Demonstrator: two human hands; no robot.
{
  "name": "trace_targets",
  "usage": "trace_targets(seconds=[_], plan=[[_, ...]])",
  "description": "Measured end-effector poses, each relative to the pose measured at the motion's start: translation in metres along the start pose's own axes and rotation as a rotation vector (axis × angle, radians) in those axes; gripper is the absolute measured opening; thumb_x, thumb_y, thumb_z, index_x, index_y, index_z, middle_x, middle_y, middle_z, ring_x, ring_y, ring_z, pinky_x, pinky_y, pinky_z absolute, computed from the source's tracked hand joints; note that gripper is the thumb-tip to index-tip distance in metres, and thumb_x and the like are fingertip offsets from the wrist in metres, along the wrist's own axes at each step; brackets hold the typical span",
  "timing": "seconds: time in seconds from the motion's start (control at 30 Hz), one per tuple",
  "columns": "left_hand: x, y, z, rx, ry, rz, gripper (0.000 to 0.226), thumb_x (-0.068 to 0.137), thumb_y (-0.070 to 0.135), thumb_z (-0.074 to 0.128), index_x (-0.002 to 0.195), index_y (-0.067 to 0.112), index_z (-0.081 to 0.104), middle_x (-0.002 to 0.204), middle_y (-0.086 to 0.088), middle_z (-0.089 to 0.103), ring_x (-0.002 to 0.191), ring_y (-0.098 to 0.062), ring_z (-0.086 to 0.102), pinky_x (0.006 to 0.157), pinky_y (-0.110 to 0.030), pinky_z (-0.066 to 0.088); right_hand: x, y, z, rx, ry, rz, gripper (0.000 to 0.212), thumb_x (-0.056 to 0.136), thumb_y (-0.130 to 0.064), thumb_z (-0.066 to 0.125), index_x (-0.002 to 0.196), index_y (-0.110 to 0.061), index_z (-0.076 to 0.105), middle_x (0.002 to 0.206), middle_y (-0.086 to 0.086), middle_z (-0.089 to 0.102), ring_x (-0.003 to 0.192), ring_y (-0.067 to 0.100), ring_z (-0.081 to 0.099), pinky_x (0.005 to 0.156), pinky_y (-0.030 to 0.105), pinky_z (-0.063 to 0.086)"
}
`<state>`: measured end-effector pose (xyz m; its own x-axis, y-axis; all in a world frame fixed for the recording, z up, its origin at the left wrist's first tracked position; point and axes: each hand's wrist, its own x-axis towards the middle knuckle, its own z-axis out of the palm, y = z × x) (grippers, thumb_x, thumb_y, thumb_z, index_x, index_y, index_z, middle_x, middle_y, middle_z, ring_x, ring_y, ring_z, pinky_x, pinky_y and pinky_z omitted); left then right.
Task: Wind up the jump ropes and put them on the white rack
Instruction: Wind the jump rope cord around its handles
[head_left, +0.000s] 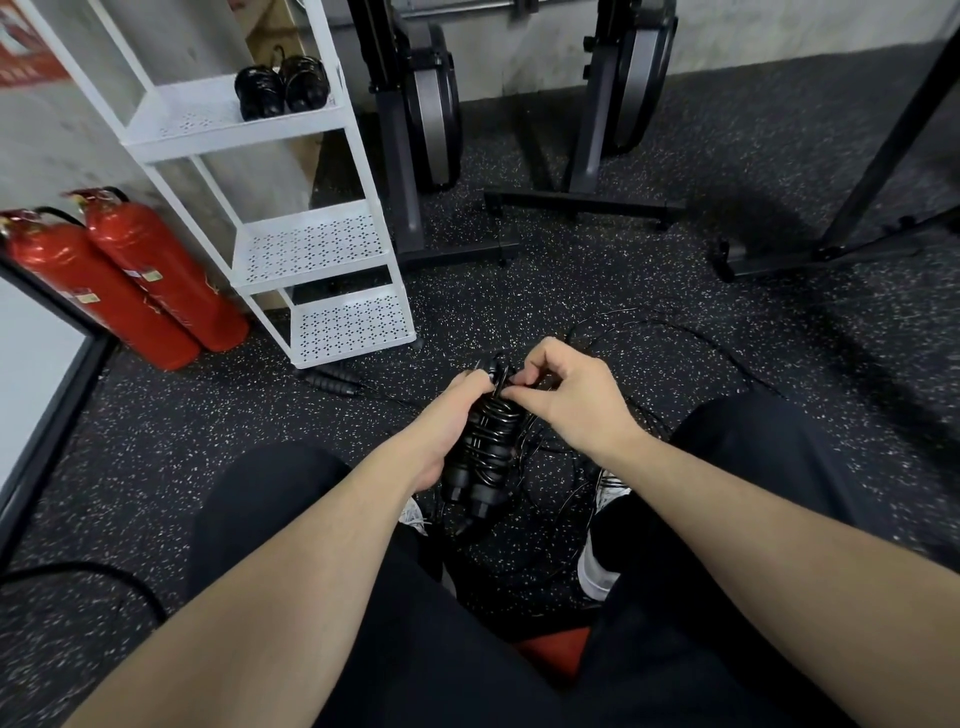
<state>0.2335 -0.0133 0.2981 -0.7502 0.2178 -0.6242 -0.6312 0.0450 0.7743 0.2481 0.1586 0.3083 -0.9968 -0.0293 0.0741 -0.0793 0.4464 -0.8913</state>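
Nearest the camera are the person's black-clad knees, with two bare forearms reaching out between them. The left hand (441, 415) grips a black jump rope (480, 452): two thick ribbed handles held side by side, upright and a little tilted, their flat ends pointing down toward the floor. Glossy black cord is coiled round the pair in several close turns. The right hand (563, 387) meets it at the top, with thumb and fingers pinching the cord just above the coils. Below and to the right, loose thin cord (649, 332) sprawls in loops across the speckled dark floor (571, 270).

A little farther left, another pair of handles (332, 379) lies flat on the floor, just before the foot of the white rack (317, 244). The rack has perforated shelves; on an upper one sit two wound black ropes (283, 85), side by side. Left of the rack lean two red fire extinguishers (124, 280). Behind stand grey exercise machines (421, 114).
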Motion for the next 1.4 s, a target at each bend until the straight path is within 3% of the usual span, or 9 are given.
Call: trace_targets(seconds=[0.23, 0.4, 0.5, 0.6, 0.73, 0.9, 1.13, 1.23, 1.4], plan=[[0.005, 0.0, 0.004, -0.023, 0.15, 0.052, 0.041, 0.09, 0.055, 0.065, 0.119, 0.027, 0.066, 0.104, -0.007, 0.073, 0.085, -0.025, 0.071, 0.078, -0.047, 0.061, 0.002, -0.002, 0.003, 0.078, -0.006, 0.063, 0.015, 0.088, -0.019, 0.077, 0.085, -0.027, 0.064, 0.091, -0.015, 0.076, 0.088, -0.004, 0.066, 0.074, 0.006, 0.043], [0.007, -0.001, 0.003, -0.038, 0.176, 0.087, 0.061, 0.084, 0.063, 0.068, 0.131, 0.026, 0.06, 0.114, -0.006, 0.073, 0.092, -0.022, 0.071, 0.082, -0.042, 0.058, 0.008, 0.003, 0.007, 0.258, -0.008, 0.128, 0.026, 0.09, -0.014, 0.074, 0.102, -0.032, 0.06, 0.104, -0.011, 0.075, 0.097, 0.015, 0.071, 0.09, 0.034, 0.057], [0.005, 0.001, 0.007, 0.031, 0.237, 0.096, 0.086, 0.079, 0.07, 0.067, 0.153, 0.032, 0.042, 0.141, -0.001, 0.06, 0.115, -0.023, 0.066, 0.1, -0.046, 0.054, 0.011, 0.004, 0.005, 0.19, -0.007, 0.194, 0.023, 0.088, -0.026, 0.078, 0.103, -0.028, 0.061, 0.101, -0.006, 0.071, 0.081, 0.026, 0.069, 0.081, 0.038, 0.059], [0.002, 0.002, 0.011, 0.129, 0.287, 0.138, 0.072, 0.089, 0.068, 0.058, 0.151, 0.035, 0.043, 0.137, 0.007, 0.057, 0.121, -0.02, 0.06, 0.109, -0.046, 0.047, 0.008, 0.009, 0.004, 0.092, -0.118, 0.324, 0.024, 0.09, -0.041, 0.074, 0.094, -0.018, 0.068, 0.073, -0.004, 0.065, 0.06, 0.011, 0.057, 0.058, 0.025, 0.049], [0.002, 0.002, 0.012, 0.203, 0.247, 0.083, 0.086, 0.069, 0.082, 0.057, 0.14, 0.035, 0.052, 0.133, 0.004, 0.063, 0.114, -0.02, 0.065, 0.103, -0.047, 0.052, 0.009, 0.015, 0.004, -0.104, -0.14, 0.262, 0.023, 0.095, -0.037, 0.068, 0.084, -0.018, 0.067, 0.06, -0.008, 0.057, 0.044, 0.001, 0.045, 0.047, 0.02, 0.034], [0.004, 0.001, 0.01, 0.239, 0.168, 0.171, 0.036, 0.086, 0.057, 0.073, 0.11, 0.034, 0.061, 0.107, 0.003, 0.074, 0.097, -0.017, 0.073, 0.094, -0.045, 0.059, 0.007, 0.015, 0.003, -0.137, -0.124, 0.105, 0.021, 0.098, -0.028, 0.062, 0.078, -0.026, 0.055, 0.072, -0.003, 0.06, 0.055, 0.007, 0.045, 0.052, 0.021, 0.036], [0.002, 0.005, 0.003, 0.444, 0.114, 0.234, 0.063, 0.071, 0.058, 0.082, 0.124, 0.031, 0.062, 0.114, 0.008, 0.073, 0.104, -0.014, 0.07, 0.098, -0.04, 0.055, 0.015, 0.012, -0.02, -0.106, -0.194, 0.158, 0.027, 0.102, -0.042, 0.055, 0.085, -0.024, 0.064, 0.06, -0.013, 0.057, 0.051, 0.006, 0.047, 0.056, 0.026, 0.041], [0.002, 0.003, 0.002, 0.517, 0.085, 0.218, 0.057, 0.076, 0.054, 0.081, 0.123, 0.03, 0.061, 0.114, 0.009, 0.072, 0.105, -0.012, 0.068, 0.094, -0.034, 0.054, 0.018, 0.013, -0.024, -0.14, -0.066, 0.015, 0.007, 0.095, -0.041, 0.066, 0.094, -0.034, 0.066, 0.082, -0.02, 0.066, 0.074, 0.009, 0.061, 0.071, 0.031, 0.052], [0.003, 0.002, 0.002, 0.689, 0.067, 0.269, 0.036, 0.082, 0.048, 0.078, 0.106, 0.029, 0.059, 0.101, 0.011, 0.067, 0.093, -0.008, 0.063, 0.073, -0.028, 0.045, 0.017, 0.016, -0.025, -0.306, -0.234, -0.139, 0.02, 0.087, -0.034, 0.075, 0.105, -0.037, 0.068, 0.1, -0.015, 0.058, 0.088, 0.007, 0.056, 0.081, 0.031, 0.05]])
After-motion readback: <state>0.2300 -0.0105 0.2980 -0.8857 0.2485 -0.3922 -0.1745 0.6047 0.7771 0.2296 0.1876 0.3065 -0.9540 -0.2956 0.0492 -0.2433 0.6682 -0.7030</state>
